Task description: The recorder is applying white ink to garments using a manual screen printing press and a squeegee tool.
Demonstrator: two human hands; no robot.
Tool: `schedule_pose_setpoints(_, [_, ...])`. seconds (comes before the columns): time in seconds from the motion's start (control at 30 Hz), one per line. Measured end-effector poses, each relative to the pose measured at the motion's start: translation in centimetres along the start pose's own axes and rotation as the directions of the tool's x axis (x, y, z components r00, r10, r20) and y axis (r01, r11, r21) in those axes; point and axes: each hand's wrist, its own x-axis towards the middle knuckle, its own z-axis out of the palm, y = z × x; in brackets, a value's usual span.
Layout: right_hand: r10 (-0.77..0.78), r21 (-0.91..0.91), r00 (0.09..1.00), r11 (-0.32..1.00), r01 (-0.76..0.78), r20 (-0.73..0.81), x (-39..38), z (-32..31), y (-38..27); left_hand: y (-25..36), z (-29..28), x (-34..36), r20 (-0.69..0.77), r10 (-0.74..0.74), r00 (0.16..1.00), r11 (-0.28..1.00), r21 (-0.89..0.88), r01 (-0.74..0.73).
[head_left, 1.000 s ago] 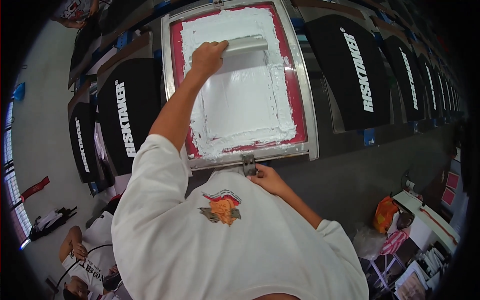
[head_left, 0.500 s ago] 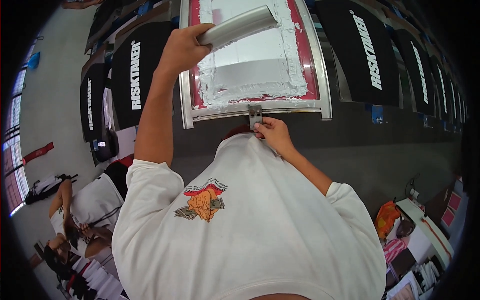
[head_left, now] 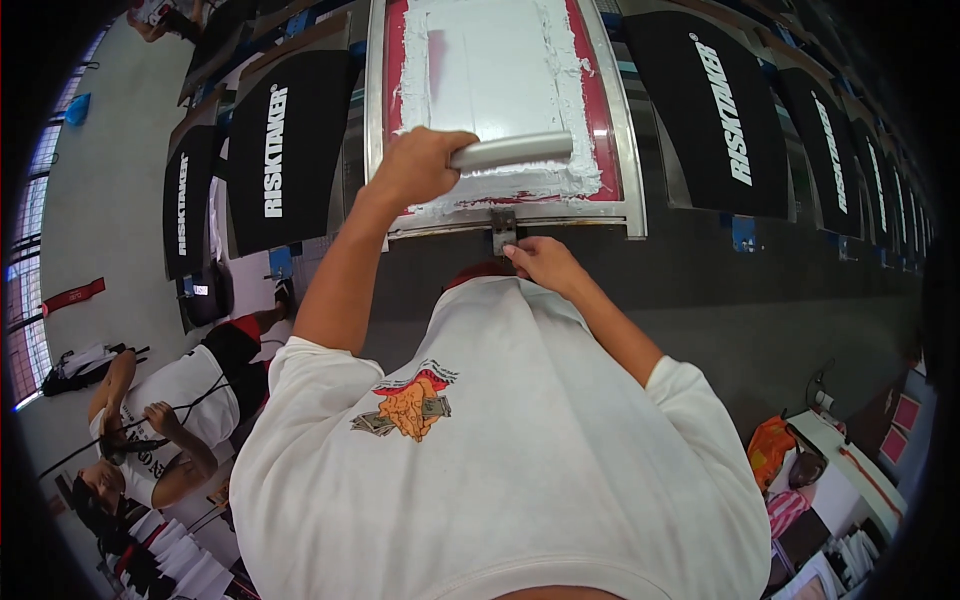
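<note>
My left hand [head_left: 425, 163] is closed around one end of a grey metal squeegee [head_left: 515, 150], which lies crosswise over the near part of a printing screen. That screen has a silver metal frame [head_left: 632, 190] and a red border [head_left: 598, 130]. Thick white ink [head_left: 575, 90] coats its middle and is heaped along the sides and near end. At the near edge of the frame, my right hand [head_left: 548, 264] pinches the lower end of a small metal bracket [head_left: 503, 232] between thumb and fingers. The squeegee's lower edge is hidden, so contact with the mesh is unclear.
Black printed fabric panels lie on boards to the left [head_left: 280, 150] and right [head_left: 715, 120], in rows. At lower left, another person [head_left: 190, 400] holds a dark cord. A white table [head_left: 840, 460] with an orange bag [head_left: 770, 450] stands at lower right.
My left hand has drawn the squeegee toward me, and it now lies more level across the screen. My right hand stays at the bracket. The other person's arm has risen with the cord.
</note>
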Motion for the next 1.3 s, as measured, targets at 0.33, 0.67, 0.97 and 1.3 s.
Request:
schedule_pose_setpoints(0.33, [-0.767,-0.924,0.641,0.222,0.31,0.031,2.8,-8.4,-12.5,-0.8,2.5,0.7,0.121,-0.029,0.992,0.989,0.151,0.011])
schedule_pose_setpoints(0.67, [-0.751,-0.929,0.654,0.302,0.213,-0.094,14.1,-10.7,-10.7,-11.5,6.4,6.9,-0.461,0.214,0.861,0.956,0.279,-0.089])
schedule_pose_setpoints(0.97, [-0.328,-0.967,0.945,0.242,0.079,-0.005,22.4,-18.0,-23.0,-13.3,-4.3,18.8,-0.045,-0.037,0.998,0.933,0.355,0.051])
schedule_pose_setpoints(1.3, [-0.716,-0.91,0.694,0.338,0.241,-0.082,12.5,-11.5,-9.5,-9.4,7.0,5.1,-0.288,0.048,0.956,0.96,0.276,0.035])
